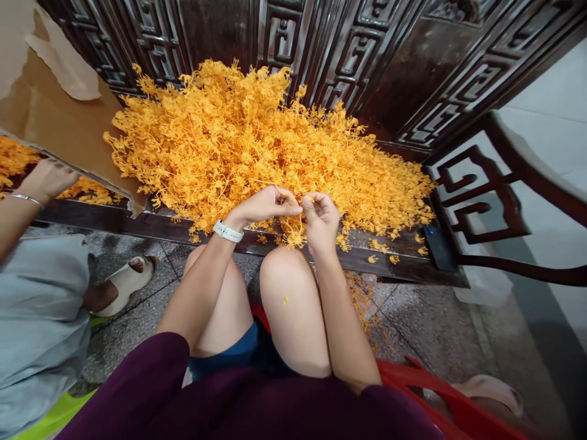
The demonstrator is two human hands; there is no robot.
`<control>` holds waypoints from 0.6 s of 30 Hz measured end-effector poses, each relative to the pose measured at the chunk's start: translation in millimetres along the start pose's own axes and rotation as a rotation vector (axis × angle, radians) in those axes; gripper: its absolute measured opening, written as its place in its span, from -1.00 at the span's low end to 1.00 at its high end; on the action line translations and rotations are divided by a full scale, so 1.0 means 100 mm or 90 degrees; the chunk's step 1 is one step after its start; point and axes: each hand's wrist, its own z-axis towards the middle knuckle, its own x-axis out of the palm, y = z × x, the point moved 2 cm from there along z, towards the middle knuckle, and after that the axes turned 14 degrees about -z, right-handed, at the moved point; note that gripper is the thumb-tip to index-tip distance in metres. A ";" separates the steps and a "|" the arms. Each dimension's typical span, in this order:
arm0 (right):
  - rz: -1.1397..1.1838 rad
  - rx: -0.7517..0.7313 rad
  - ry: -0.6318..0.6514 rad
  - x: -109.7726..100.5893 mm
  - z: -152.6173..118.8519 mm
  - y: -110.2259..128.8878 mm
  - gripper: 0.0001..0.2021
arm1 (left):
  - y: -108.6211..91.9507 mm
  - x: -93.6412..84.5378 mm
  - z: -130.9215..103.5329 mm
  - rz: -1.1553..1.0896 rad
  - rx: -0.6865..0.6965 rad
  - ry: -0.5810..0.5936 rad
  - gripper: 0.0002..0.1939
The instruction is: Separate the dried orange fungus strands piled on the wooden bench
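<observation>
A big heap of orange plastic flower sprigs point(238, 134), thin stems with small spiky heads, lies on the dark wooden bench point(348, 244). At its front edge my left hand point(273, 205) is closed, thumb and fingers pinching an orange sprig point(293, 235) whose head hangs below. My right hand point(321, 220) almost meets it, fingertips closed on the same orange stem material. Exactly where each fingertip grips is too small to make out. On my left wrist is a pale watch point(228, 231).
A cardboard sheet point(68, 122) stands left of the heap. Beyond it is another person's hand point(50, 177) near more orange pieces. A phone point(438, 247) lies by the curved armrest point(532, 183). Orange scraps point(364, 299) litter the floor; a red plastic seat point(413, 385) is at lower right.
</observation>
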 end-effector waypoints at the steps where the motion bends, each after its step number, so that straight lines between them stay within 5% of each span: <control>1: 0.007 0.007 -0.001 0.00 0.00 0.00 -0.63 | -0.02 0.00 -0.02 0.027 -0.009 0.023 -0.60; 7: -0.076 -0.069 -0.025 -0.01 -0.01 0.08 -0.65 | 0.00 -0.04 -0.04 -0.001 0.011 0.028 -0.52; 12: -0.128 -0.123 -0.037 -0.01 -0.04 0.15 -0.69 | 0.06 -0.02 0.04 -0.057 0.059 -0.084 -0.33; 18: -0.111 -0.151 0.026 0.02 -0.05 0.16 -0.71 | -0.09 -0.04 0.00 -0.090 0.098 -0.181 -0.45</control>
